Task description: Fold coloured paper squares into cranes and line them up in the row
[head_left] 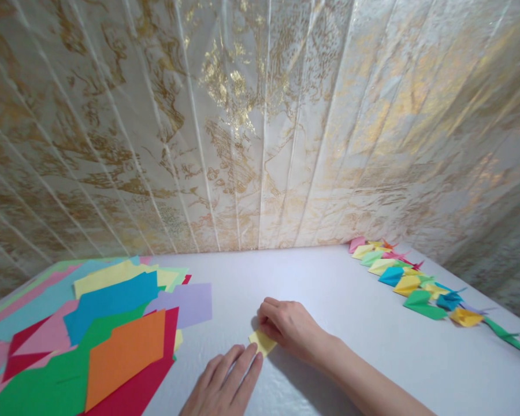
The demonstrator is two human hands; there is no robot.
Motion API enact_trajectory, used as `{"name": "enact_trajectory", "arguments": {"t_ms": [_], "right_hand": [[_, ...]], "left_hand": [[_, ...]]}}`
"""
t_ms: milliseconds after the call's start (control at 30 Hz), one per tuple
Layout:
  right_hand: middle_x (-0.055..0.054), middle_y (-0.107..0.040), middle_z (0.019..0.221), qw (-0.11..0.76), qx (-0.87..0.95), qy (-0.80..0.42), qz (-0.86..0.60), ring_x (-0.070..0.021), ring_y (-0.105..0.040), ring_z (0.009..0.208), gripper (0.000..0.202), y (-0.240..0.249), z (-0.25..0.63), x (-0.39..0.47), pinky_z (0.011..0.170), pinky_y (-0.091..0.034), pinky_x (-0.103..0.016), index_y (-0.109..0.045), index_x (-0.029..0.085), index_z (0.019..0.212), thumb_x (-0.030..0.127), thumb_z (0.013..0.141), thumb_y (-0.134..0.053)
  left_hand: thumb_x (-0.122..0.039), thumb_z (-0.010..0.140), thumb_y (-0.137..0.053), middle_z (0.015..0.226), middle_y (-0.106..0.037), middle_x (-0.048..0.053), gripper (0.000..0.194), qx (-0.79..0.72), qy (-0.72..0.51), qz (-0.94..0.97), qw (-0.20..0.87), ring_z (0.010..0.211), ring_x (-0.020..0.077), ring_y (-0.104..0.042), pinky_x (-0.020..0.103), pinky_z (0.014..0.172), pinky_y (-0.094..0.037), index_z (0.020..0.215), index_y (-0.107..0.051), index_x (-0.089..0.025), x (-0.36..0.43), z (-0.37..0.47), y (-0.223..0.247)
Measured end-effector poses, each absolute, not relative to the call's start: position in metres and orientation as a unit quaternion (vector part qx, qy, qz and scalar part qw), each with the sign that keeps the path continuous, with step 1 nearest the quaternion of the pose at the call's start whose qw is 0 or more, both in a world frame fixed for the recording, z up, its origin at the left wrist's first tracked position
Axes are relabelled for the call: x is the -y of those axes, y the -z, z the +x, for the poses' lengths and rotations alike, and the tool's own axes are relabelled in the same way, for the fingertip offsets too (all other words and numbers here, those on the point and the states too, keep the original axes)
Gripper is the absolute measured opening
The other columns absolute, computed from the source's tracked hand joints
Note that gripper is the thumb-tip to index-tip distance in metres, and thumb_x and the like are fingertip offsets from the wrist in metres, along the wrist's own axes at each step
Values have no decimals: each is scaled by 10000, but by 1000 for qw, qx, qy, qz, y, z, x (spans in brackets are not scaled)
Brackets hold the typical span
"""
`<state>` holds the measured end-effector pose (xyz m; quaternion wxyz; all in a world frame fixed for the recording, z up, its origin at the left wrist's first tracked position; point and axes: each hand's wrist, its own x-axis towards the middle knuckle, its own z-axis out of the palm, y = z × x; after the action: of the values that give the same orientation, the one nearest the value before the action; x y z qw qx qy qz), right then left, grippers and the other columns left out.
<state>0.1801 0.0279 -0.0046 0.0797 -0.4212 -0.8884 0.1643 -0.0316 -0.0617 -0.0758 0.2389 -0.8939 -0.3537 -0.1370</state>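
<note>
A small folded piece of yellow paper (263, 343) lies on the white table (242, 277) between my hands. My left hand (227, 378) is spread palm down, its fingertips resting on the paper's lower left edge. From the right, my right hand (286, 325) reaches over with its fingers curled and pressed together at the paper's upper right edge. Its fingertips and that part of the paper are partly hidden by the hand.
Loose coloured sheets, an orange one (127, 358) on top, overlap across the table's left side. Folded paper figures, such as a green one (422, 305), stand in rows at the right. A patterned curtain (242, 144) hangs behind the table.
</note>
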Motion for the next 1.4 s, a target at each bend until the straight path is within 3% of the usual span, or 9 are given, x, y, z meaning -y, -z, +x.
{"name": "enact_trajectory", "arguments": {"t_ms": [400,533,633,733,933,1067,1200,1400], "right_hand": [[-24,-698,922,84,889,-165,-420,-147,-660,762,121,8,180,-28,628,-384,-217,-650,177,907,83,859,-591],[-21,-680,911,90,886,-169,-423,-147,-649,760,119,10,179,-26,633,-386,-223,-637,182,901,87,868,-573],[-27,-667,947,97,885,-177,-420,-155,-639,794,149,9,182,-23,672,-410,-230,-626,184,958,84,853,-594],[-46,-634,1036,125,881,-213,-403,-179,-618,870,295,7,188,-17,757,-449,-259,-598,179,1088,136,808,-684],[-75,-590,1151,166,852,-276,-412,-230,-578,997,517,5,193,-5,914,-452,-357,-561,176,1214,174,732,-749],[-83,-571,1222,205,831,-325,-402,-218,-577,1064,599,10,198,-6,931,-453,-326,-516,200,1261,6,701,-605],[-69,-595,1191,241,817,-352,-389,-172,-604,1030,703,20,209,-12,861,-471,-264,-499,211,1279,-99,651,-430],[-55,-632,1228,281,775,-441,-355,-176,-596,1104,732,27,220,-19,962,-453,-316,-519,241,1291,-89,649,-403]], "left_hand": [[7,804,-458,1410,-615,-35,636,367,138,-894,218,1205,182,-550,270,966,-407,1386,-545,-234,61,-30,74],[-254,951,-515,1410,-617,-13,490,358,148,-904,181,1219,190,-552,251,962,-426,1441,-486,-248,61,-32,73],[-500,953,-489,1397,-627,11,560,363,171,-899,175,1220,228,-538,288,949,-437,1451,-473,-243,59,-31,86],[-590,933,-459,1426,-600,25,618,372,187,-888,192,1240,262,-503,334,958,-431,1433,-495,-229,58,-30,96],[-546,934,-538,1409,-617,-11,525,354,158,-904,178,1190,232,-543,315,955,-436,1374,-551,-259,62,-31,61],[-629,903,-564,1376,-641,14,552,354,153,-907,169,1162,235,-561,311,936,-453,1312,-604,-261,65,-31,40],[-638,881,-595,1391,-629,13,560,352,152,-905,186,1167,245,-556,319,929,-466,1287,-620,-254,65,-30,41],[-562,908,-601,1487,-531,69,565,377,152,-899,164,1262,276,-523,357,963,-503,1381,-523,-262,67,-33,59]]}}
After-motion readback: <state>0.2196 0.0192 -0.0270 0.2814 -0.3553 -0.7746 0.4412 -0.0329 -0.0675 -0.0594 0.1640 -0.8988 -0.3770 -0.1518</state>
